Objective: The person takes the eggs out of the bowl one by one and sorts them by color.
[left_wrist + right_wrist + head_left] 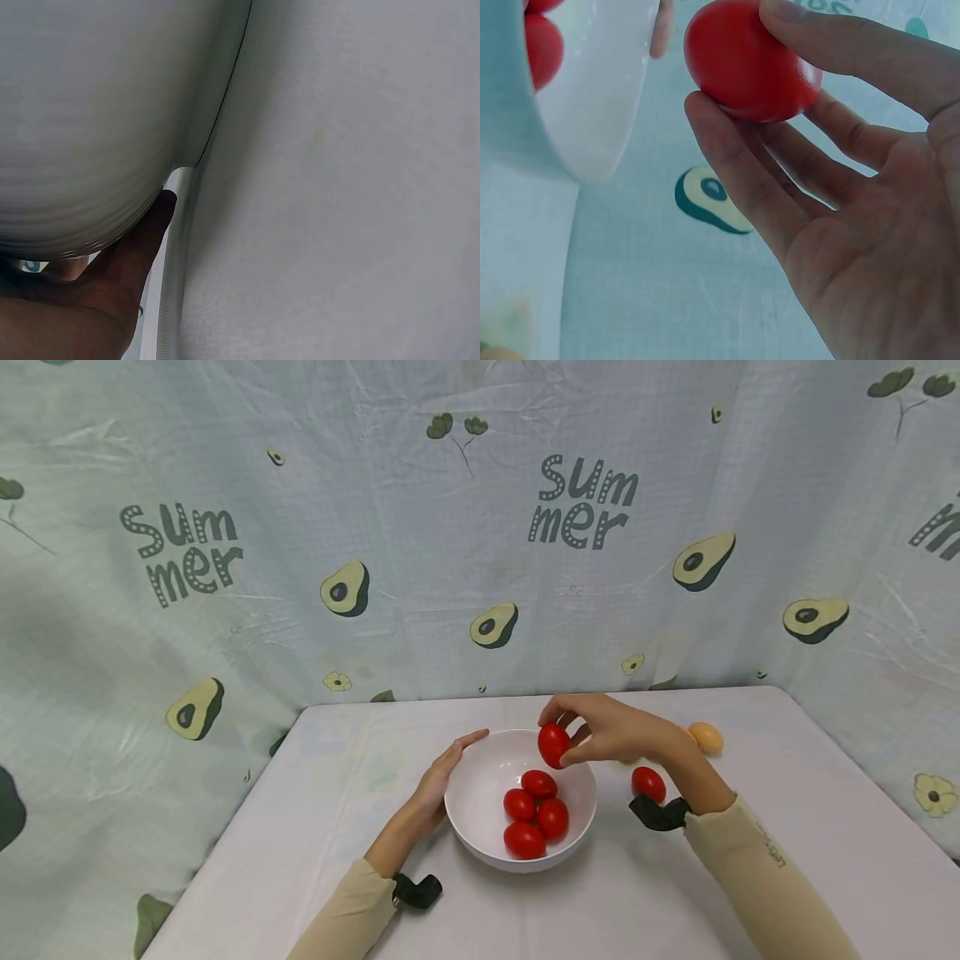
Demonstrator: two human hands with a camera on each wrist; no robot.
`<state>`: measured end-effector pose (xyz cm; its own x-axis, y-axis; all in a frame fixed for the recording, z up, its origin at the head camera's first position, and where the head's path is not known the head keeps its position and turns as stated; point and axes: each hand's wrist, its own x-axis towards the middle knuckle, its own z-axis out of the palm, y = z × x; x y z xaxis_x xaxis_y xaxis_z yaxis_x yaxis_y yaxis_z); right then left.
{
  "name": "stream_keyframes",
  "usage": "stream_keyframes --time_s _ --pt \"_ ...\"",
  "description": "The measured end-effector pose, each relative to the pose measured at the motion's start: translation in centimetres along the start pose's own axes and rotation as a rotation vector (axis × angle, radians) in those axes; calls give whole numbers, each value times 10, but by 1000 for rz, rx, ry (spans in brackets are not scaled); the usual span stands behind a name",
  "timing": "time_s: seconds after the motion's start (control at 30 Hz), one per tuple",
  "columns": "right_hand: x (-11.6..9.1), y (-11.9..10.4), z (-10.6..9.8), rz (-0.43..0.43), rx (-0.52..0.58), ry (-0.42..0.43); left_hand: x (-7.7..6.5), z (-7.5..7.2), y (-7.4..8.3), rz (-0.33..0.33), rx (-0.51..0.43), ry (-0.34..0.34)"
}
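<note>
red egg (553,746) is pinched by the right hand (611,728) near the white bowl (478,785), which the left hand (437,782), fingers extended, presumably steadies.

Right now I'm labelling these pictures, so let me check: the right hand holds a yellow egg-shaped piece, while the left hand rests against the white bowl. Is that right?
Not quite: the egg-shaped piece in the right hand is red, not yellow, as the right wrist view shows. The left hand does rest against the white bowl.
</note>
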<state>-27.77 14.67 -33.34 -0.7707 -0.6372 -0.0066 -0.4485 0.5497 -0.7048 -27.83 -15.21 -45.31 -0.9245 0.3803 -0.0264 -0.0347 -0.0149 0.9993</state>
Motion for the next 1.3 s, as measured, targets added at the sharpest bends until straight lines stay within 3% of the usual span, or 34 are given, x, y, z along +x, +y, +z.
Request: stream_keyframes --time_s 0.47,0.93,1.2,1.3 --pt "-44 21 -24 24 -44 86 0 -1 -2 3 8 -7" --pt "-78 56 -39 39 -72 219 0 1 -1 14 2 -16" --pt "-97 82 -44 59 -74 230 0 2 0 13 7 6" --pt "-102 91 -45 103 -79 221 -1 2 0 9 9 10"
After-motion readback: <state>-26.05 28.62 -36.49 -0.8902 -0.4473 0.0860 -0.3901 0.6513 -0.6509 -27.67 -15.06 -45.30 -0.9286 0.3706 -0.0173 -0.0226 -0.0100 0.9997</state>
